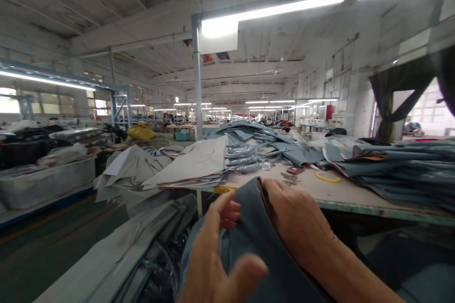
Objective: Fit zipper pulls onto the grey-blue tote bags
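A folded blue-grey fabric piece (254, 241) hangs in front of me, its brown underside showing along one edge. My right hand (295, 218) is closed on its upper right edge; the fingertips are hidden in the fold. On the other side, my left hand (218, 251) is open, with the thumb spread from the fingers and nothing in its palm. The left fingertips are close to the cloth; whether they touch it I cannot tell. Just beyond stands a worktable (341, 196), carrying a stack of light grey panels (199, 161).
Blue-grey pieces are heaped on the table's right (398, 170). A yellow ring (327, 177), small metal parts (290, 179) and a red box (295, 170) lie nearby. Grey panels (117, 246) lie at lower left. A translucent bin (50, 180) and a metal post (197, 80) stand farther off.
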`<state>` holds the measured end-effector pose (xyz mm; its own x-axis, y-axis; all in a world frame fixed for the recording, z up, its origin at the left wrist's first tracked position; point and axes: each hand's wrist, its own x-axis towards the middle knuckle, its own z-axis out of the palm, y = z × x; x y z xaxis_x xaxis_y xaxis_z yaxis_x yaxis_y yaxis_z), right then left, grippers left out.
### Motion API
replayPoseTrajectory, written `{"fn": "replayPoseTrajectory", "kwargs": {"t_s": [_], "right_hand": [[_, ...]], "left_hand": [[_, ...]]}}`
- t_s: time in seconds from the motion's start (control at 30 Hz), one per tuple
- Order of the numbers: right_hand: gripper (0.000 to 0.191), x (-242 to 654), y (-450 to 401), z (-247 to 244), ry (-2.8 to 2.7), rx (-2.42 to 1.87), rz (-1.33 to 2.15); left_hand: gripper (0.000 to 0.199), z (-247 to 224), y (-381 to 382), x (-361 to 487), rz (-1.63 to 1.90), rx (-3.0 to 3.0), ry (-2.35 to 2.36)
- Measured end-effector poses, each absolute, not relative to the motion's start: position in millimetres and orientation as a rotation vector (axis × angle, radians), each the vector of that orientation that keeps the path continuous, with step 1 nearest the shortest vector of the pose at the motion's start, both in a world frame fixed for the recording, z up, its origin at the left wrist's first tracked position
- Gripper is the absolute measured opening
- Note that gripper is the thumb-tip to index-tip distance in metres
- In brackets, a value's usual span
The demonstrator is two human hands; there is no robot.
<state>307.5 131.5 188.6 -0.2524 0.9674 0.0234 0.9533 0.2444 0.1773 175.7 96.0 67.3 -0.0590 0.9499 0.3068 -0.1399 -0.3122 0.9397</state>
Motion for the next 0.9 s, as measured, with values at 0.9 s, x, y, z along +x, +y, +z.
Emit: {"fn": "replayPoseTrajectory", "kwargs": {"t_s": [0.9], "right_hand": [[0.028,308.1,136.2,188.1,2.479,1.827,0.58]], "left_hand": [[0.044,77.3,68.9,216.6,1.27,0.731,0.814]]}}
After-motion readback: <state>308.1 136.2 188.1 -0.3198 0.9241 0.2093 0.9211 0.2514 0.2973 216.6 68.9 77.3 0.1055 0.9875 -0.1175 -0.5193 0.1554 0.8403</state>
